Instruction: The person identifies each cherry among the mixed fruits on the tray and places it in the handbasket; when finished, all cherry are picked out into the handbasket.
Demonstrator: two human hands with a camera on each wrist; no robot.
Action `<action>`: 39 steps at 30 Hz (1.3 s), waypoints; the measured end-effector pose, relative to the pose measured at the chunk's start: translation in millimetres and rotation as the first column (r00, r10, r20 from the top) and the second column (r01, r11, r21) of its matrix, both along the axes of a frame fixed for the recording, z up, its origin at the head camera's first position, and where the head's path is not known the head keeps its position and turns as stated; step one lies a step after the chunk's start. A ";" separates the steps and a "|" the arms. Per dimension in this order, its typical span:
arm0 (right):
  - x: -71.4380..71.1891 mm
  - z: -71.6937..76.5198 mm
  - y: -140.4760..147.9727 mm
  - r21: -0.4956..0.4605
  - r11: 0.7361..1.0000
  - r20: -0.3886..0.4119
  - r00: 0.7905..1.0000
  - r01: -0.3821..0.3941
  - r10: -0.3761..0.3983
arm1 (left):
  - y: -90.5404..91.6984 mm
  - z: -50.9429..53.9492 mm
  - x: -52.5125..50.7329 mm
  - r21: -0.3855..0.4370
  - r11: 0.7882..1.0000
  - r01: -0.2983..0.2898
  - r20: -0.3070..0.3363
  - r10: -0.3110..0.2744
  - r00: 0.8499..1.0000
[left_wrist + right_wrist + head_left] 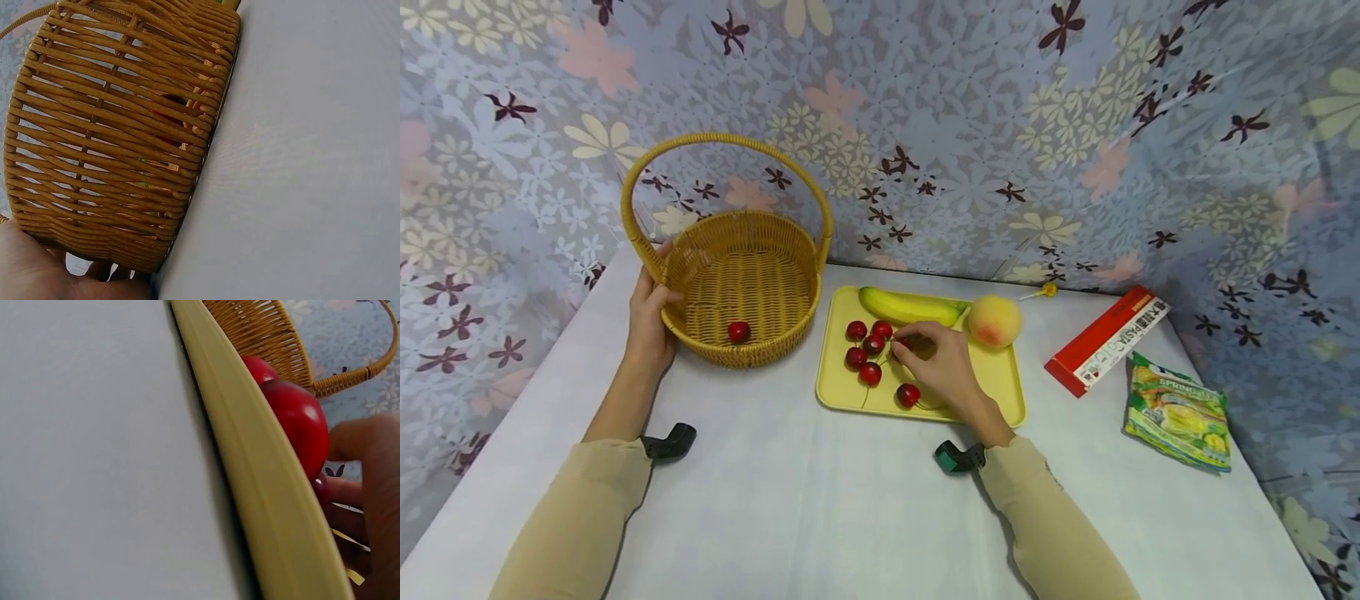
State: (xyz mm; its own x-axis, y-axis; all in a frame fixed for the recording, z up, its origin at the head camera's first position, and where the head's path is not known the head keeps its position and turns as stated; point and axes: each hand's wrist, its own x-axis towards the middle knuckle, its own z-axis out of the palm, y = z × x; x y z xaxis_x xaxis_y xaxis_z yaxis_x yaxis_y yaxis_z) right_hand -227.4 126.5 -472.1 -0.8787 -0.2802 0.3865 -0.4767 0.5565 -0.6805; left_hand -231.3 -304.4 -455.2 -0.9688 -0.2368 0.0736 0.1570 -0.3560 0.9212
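Observation:
A wicker basket (741, 357) with a tall handle stands at the left with one cherry (739, 332) inside. My left hand (651, 321) grips its left rim, thumb over the edge and fingers outside; the left wrist view has the woven wall (106, 137) close up beside the hand (56, 275). Over the yellow tray (842, 398), my right hand (943, 367) pinches a cherry (902, 342), largely hidden by the fingers. Several cherries (869, 373) lie to its left and another (907, 395) below it. The right wrist view shows the hand (381, 500) behind the tray edge (250, 456).
A banana (910, 308) and a peach (995, 322) lie at the tray's back. Beyond them is a small yellow lollipop (1048, 290). On the right are a red and white pasta box (1107, 340) and a green packet (1178, 412). A flowered cloth (925, 125) hangs behind.

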 end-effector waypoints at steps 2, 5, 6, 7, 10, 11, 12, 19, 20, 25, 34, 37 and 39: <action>1.1 0.7 -0.3 0.000 1.000 0.005 1.000 -0.009 0.009 | -0.1 0.2 0.4 0.002 1.000 -0.007 -0.007 0.007 1.000; 1.1 2.2 -0.6 -0.008 1.000 -0.010 1.000 -0.018 0.018 | 0.2 0.1 -0.4 -0.005 1.000 -0.010 -0.019 0.010 1.000; 0.8 2.2 -0.6 -0.006 1.000 -0.015 1.000 -0.020 0.019 | 0.2 -0.3 -0.6 -0.005 1.000 -0.012 -0.021 0.012 1.000; 0.7 2.1 -0.6 -0.002 1.000 -0.018 1.000 -0.021 0.021 | 0.0 -0.7 -0.5 -0.005 1.000 -0.013 -0.021 0.013 1.000; 0.4 0.5 0.4 0.023 0.999 -0.019 0.999 -0.030 0.031 | -0.3 -2.7 0.8 -0.007 1.000 -0.021 -0.010 0.021 1.000; 0.4 0.0 1.0 0.032 0.999 -0.017 0.999 -0.035 0.035 | -0.2 -3.5 1.0 -0.004 1.000 -0.025 -0.008 0.025 1.000; 0.3 -0.6 1.7 0.040 0.999 -0.016 0.999 -0.036 0.037 | -0.1 -4.3 1.0 -0.002 1.000 -0.028 -0.007 0.028 1.000; -1.3 0.7 4.0 0.049 0.998 -0.022 0.999 -0.041 0.042 | 1.1 -3.2 -1.8 0.023 0.999 -0.022 -0.032 0.023 0.999; -1.3 1.1 3.9 0.047 0.998 -0.017 0.999 -0.043 0.044 | 1.0 -3.1 -1.7 0.025 0.999 -0.022 -0.034 0.023 0.999; -0.8 -0.9 3.0 0.048 0.997 0.014 0.998 -0.055 0.054 | -0.4 -4.5 2.0 0.024 0.999 -0.035 -0.014 0.036 0.999; -4.1 -1.2 0.4 0.033 0.995 -0.031 0.995 -0.093 0.094 | -2.7 -2.7 4.6 0.022 0.999 -0.041 -0.032 0.042 0.999; -3.9 -0.8 1.8 0.012 0.996 -0.032 0.996 -0.084 0.084 | -0.8 -2.2 2.7 0.019 0.999 -0.034 -0.037 0.034 0.999; -2.8 -1.0 3.8 -0.008 0.997 -0.027 0.997 -0.078 0.077 | 1.3 -2.6 1.5 0.020 0.999 -0.029 -0.033 0.030 0.999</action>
State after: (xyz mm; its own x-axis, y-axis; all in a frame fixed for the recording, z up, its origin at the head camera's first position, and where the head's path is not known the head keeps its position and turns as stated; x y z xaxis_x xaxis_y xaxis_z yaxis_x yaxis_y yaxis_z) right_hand -230.1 130.3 -473.2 -0.8438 -0.3433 0.4124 -0.5362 0.5109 -0.6719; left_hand -229.8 -303.2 -457.8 -0.9584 -0.2671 0.1006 0.1981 -0.3688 0.9082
